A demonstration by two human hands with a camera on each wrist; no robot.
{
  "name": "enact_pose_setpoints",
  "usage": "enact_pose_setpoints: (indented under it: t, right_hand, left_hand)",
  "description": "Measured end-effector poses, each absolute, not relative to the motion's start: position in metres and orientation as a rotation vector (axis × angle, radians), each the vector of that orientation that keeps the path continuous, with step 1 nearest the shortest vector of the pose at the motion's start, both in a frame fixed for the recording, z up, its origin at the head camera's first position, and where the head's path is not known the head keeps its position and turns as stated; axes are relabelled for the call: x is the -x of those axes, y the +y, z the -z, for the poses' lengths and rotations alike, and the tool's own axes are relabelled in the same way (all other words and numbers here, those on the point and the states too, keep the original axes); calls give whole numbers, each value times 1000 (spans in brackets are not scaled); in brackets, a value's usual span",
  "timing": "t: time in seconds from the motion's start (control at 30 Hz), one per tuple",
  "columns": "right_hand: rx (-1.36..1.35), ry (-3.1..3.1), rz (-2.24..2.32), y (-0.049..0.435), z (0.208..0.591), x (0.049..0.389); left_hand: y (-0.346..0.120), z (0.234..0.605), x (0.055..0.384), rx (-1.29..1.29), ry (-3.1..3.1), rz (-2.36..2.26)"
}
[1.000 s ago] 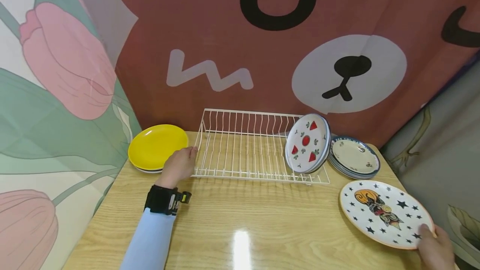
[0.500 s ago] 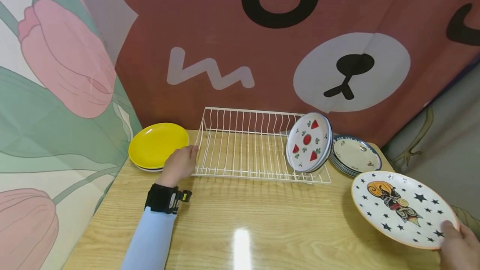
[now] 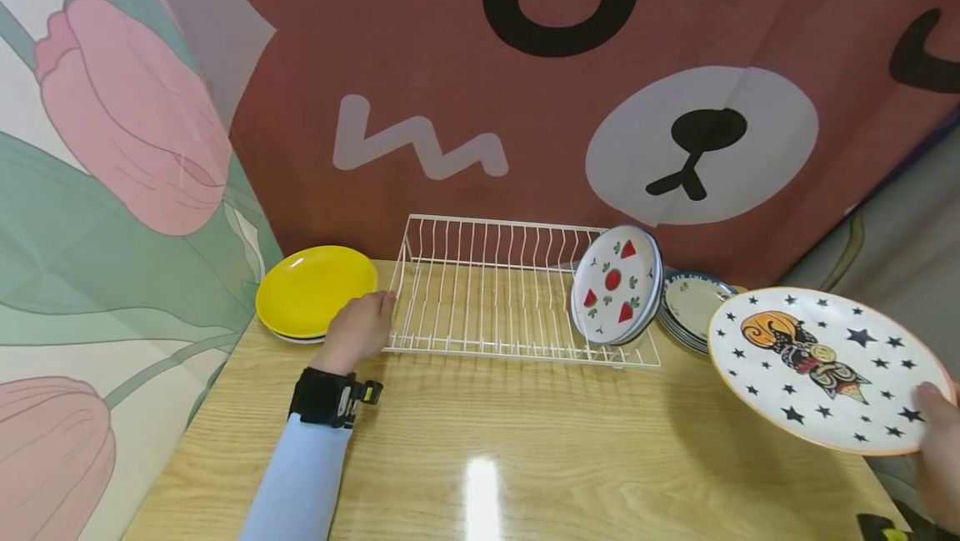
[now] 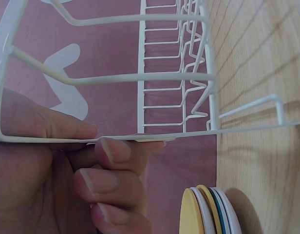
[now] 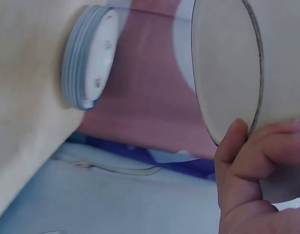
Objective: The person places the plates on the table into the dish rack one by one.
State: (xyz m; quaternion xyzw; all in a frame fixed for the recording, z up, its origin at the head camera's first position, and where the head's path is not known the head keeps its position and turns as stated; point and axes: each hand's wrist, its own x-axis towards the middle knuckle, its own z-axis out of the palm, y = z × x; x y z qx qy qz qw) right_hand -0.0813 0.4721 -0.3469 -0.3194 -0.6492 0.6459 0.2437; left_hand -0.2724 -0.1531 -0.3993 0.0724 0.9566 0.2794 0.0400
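Note:
My left hand (image 3: 358,331) grips the left end of a white wire dish rack (image 3: 495,351). In the left wrist view its thumb and fingers pinch the rack's end wire (image 4: 116,138). At the right, my right hand (image 3: 939,441) holds a white plate (image 3: 817,366) with stars, a cartoon figure and an orange rim. The plate is raised over the table and tilted, its face toward the head camera. The right wrist view shows its pale underside (image 5: 228,73), with fingers against it near the foot ring. Plates with a red fruit pattern (image 3: 611,284) lean upright in the rack's right end.
A stack topped by a yellow plate (image 3: 315,291) stands left of the rack. Right of it, a stack of blue-rimmed plates (image 3: 690,303) is partly covered by the held plate. Behind the wooden table (image 3: 465,433) hangs a brown bear-print cloth (image 3: 420,49).
My right hand has lifted the star plate from low over the table, up and to the right, so that it now overlaps the blue-rimmed stack. The left hand and the rack have stayed put.

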Motion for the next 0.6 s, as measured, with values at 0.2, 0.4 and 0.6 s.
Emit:
enact_pose_setpoints:
  t: [0.2, 0.4, 0.6]
  right_hand:
    - [795, -1839, -1746, 459, 318, 92]
    - [642, -1879, -1692, 446, 297, 106]
    - [516, -1947, -1693, 434, 274, 119]
  left_hand:
    - [-153, 399, 273, -230, 2941, -851]
    - [-154, 399, 272, -242, 2947, -848]
    - [-153, 400, 273, -239, 2938, -855]
